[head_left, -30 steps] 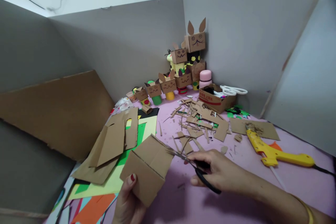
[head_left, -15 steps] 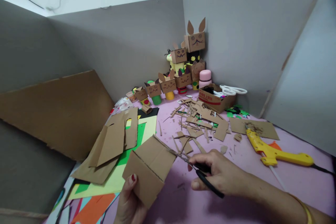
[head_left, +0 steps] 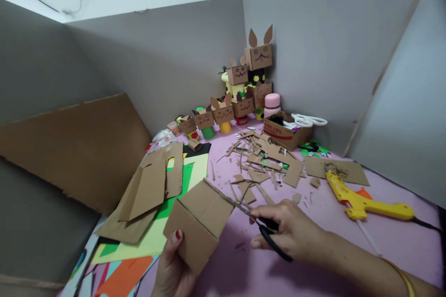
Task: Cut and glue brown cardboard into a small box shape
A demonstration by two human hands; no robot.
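Observation:
My left hand [head_left: 174, 264] grips a folded piece of brown cardboard [head_left: 198, 222] by its lower left part, thumb on the near face. Black-handled scissors [head_left: 275, 239] are in my right hand [head_left: 296, 232], with fingers and thumb at the handle loops. Their blades lie along the upper right edge of the cardboard, pointing up and left. Whether the blades are on both sides of the edge, I cannot tell. Behind the blades lies a heap of cardboard scraps [head_left: 261, 158] on the pink table.
Flat cardboard pieces [head_left: 148, 190] and coloured paper [head_left: 121, 278] cover the left side. A yellow glue gun [head_left: 376, 204] rests at right on a cardboard sheet [head_left: 355, 174]. At the back stand several cardboard animal figures [head_left: 223, 113] and a box [head_left: 282, 132] holding white scissors [head_left: 310, 119].
The scissor handles have closed slightly, the lower loop moving up and left with my right thumb. The cardboard in my left hand has hardly moved.

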